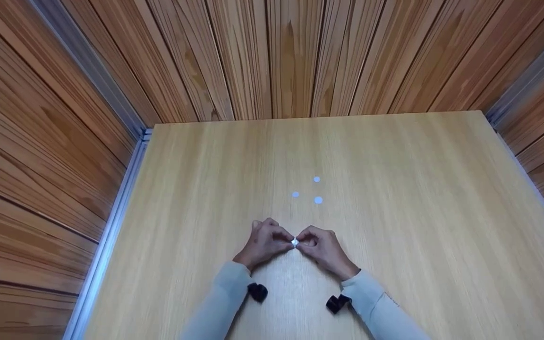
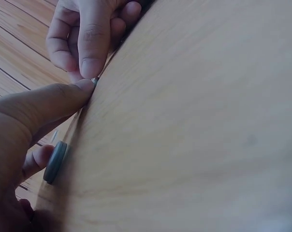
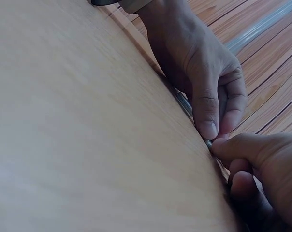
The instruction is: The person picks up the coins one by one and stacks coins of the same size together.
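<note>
Both hands meet over the table at its near middle. My left hand pinches a small whitish piece between thumb and index finger, and my right hand pinches its other side the same way. Fingertips hide most of the piece; in the left wrist view only a sliver of the pale piece shows. In that view a grey-green disc overlaps a curled fingertip of the left hand. Beyond the hands, three small pale discs lie apart on the wooden table.
The light wooden table extends on all sides of the hands. Wood-plank panels rise behind it and at both sides. A metal rail runs along the left edge. Black devices sit at both wrists.
</note>
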`<state>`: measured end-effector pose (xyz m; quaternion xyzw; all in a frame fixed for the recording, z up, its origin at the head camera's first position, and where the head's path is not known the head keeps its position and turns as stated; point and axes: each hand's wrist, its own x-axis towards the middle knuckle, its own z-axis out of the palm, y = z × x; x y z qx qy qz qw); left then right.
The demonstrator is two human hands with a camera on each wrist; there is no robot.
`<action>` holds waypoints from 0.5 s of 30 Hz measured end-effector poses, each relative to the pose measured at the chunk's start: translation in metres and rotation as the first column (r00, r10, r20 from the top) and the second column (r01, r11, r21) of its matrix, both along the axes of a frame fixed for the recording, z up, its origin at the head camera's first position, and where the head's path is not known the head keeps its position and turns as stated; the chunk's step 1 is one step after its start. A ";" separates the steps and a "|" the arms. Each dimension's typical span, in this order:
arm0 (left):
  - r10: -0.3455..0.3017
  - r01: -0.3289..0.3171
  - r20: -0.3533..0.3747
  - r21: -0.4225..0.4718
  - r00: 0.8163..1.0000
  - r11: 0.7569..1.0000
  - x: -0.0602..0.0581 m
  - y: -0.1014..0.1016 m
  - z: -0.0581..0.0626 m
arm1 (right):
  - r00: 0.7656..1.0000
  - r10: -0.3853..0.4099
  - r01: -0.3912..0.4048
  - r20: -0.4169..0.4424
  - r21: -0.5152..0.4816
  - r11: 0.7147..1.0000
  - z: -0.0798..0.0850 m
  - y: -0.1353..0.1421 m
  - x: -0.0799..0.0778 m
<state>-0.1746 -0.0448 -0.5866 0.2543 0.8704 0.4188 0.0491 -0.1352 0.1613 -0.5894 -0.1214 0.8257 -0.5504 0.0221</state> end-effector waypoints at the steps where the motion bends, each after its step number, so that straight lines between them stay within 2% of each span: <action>1: 0.002 -0.002 0.001 -0.002 1.000 1.000 0.000 0.000 0.000 | 1.000 -0.003 0.003 0.006 -0.008 1.000 0.000 0.000 0.000; 6: 0.012 -0.011 0.028 -0.021 1.000 1.000 0.000 0.001 0.003 | 0.998 -0.022 0.026 0.057 -0.058 0.998 0.002 0.004 -0.003; 9: 0.012 -0.011 0.047 -0.032 0.999 0.999 0.000 0.000 0.003 | 0.998 -0.039 0.043 0.054 -0.069 0.997 0.005 0.007 -0.004; 15: 0.020 -0.017 0.102 -0.028 0.995 0.999 0.001 -0.001 0.003 | 0.996 -0.079 0.082 0.031 -0.101 0.991 0.037 0.012 -0.005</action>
